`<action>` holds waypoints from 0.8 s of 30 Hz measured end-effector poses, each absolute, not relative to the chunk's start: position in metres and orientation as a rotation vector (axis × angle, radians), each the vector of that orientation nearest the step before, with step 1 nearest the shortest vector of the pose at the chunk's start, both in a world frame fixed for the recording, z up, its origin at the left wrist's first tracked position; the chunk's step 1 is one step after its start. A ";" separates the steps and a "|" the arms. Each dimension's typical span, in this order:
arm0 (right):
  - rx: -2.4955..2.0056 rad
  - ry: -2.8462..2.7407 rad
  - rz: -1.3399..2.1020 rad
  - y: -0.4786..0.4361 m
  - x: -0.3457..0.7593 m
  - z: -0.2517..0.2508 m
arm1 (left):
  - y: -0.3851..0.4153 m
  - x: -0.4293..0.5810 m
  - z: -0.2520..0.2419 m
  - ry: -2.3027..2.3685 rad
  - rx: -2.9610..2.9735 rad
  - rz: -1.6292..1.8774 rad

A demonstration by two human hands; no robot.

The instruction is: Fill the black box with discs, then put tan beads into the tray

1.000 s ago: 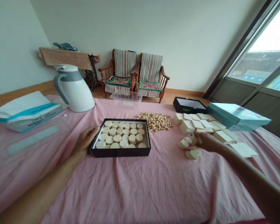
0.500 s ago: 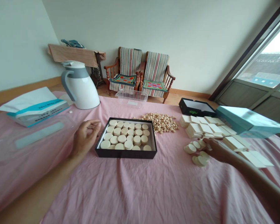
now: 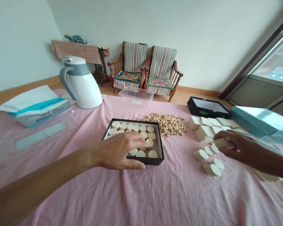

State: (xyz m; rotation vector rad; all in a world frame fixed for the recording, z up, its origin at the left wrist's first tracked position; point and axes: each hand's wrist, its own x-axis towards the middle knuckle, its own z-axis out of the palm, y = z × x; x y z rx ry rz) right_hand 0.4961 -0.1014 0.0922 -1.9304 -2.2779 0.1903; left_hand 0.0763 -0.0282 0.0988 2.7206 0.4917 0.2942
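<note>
- We see the left hand palm down over the black tray, its thumb spread apart from the fingers, past the tray's front edge. Whether the fingertips touch anything, we cannot tell.
- Pale round discs stand in rows inside that tray; our view of the left part is blocked by the hand.
- We find the right hand well to the right, thumb and fingers clamped on a short stack of discs, a little blurred.
- Just beside it, 2 clusters of loose discs lie on the pink cloth.
- Behind these we note stacked square tiles, then a black box and a light blue box.
- A heap of small wooden pieces lies between tray and tiles, near the tray's back right corner.
- Far left, we log a white jug with grey handle, a white and blue packet and a clear plastic lid.
- Beyond the cloth, we count 2 wooden chairs with striped covers.
</note>
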 end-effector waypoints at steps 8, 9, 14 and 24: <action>-1.731 -2.555 0.406 -0.079 0.362 0.081 | -0.019 0.100 0.082 0.310 2.715 0.242; -1.729 -2.550 0.398 -0.078 0.355 0.073 | -0.020 0.101 0.081 0.314 2.706 0.247; -1.742 -2.475 0.450 -0.075 0.354 0.038 | -0.023 0.108 0.076 0.385 2.638 0.286; -1.813 -2.398 0.550 -0.075 0.350 0.035 | -0.018 0.123 0.069 0.284 2.788 0.187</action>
